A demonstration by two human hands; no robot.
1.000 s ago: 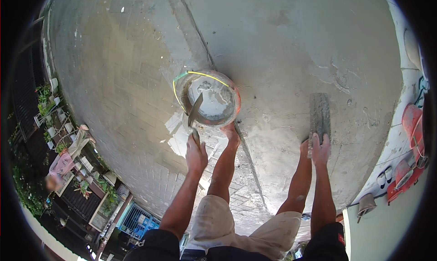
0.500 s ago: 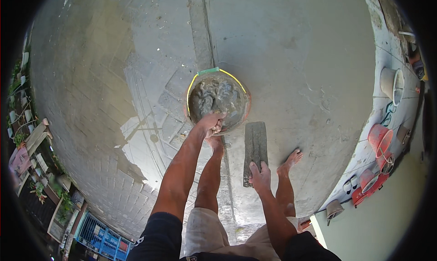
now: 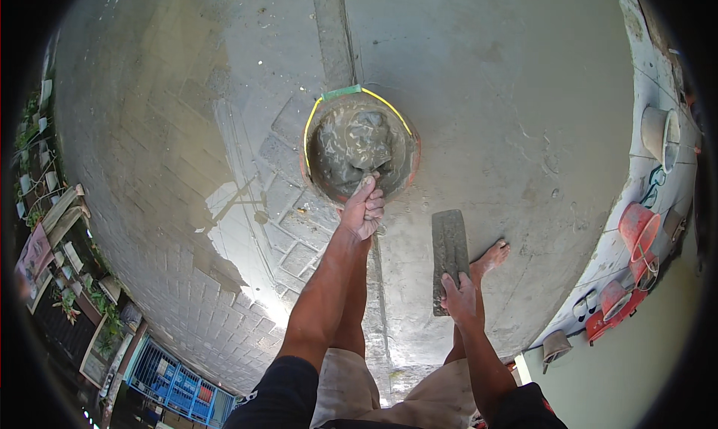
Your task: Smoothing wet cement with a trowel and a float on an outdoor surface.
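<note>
An orange bucket (image 3: 413, 151) with a yellow handle and green tape stands on the grey cement floor, filled with wet grey mortar (image 3: 357, 143). My left hand (image 3: 363, 208) is closed around a tool handle at the bucket's near rim, the tool's end sunk into the mortar. My right hand (image 3: 461, 300) grips the near end of a flat rectangular float (image 3: 449, 248) coated in cement, held level to the right of the bucket. My bare feet stand just below the bucket.
Wet brick-patterned paving (image 3: 247, 227) lies to the left with a reflecting puddle. Along the right edge are a white bucket (image 3: 660, 133), red buckets (image 3: 636, 227) and sandals. Potted plants (image 3: 45, 204) and a blue crate (image 3: 172, 384) line the lower left.
The view has closed in on the bucket. My left hand has gone from beside the bucket to its rim and closed on the tool. The float has moved slightly right of the bucket.
</note>
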